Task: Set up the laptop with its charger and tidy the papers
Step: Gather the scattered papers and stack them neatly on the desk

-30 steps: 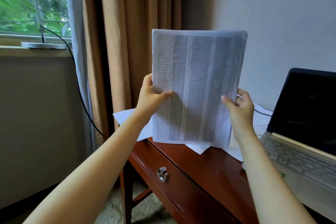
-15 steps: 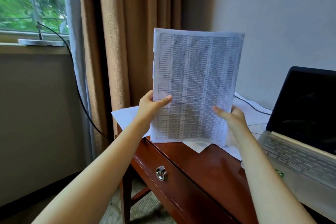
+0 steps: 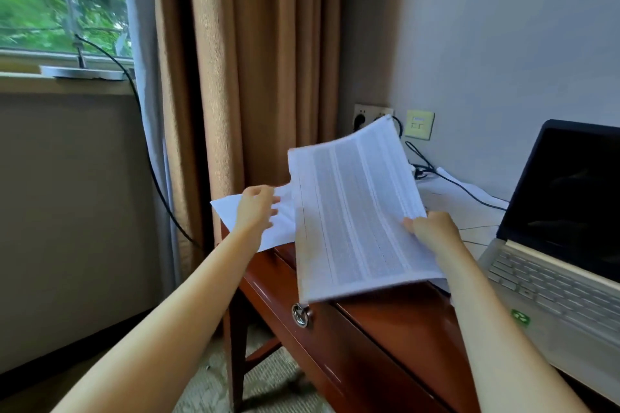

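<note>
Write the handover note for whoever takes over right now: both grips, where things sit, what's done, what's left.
Left grip: on the loose sheet at the desk corner; hold unclear.
Right grip: holds the printed stack by its right edge, tilted above the desk.
Laptop: open, screen dark. Black cable runs from near the wall socket towards it; laptop end hidden.
Done: stack gathered.
Left: collect loose sheets, set stack down, check charger.

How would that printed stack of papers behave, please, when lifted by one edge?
Probably floppy: pinched by the right hand alone, the printed stack bows. Likely light, as one hand carries it. Sheets might fan; edges show layers.
</note>
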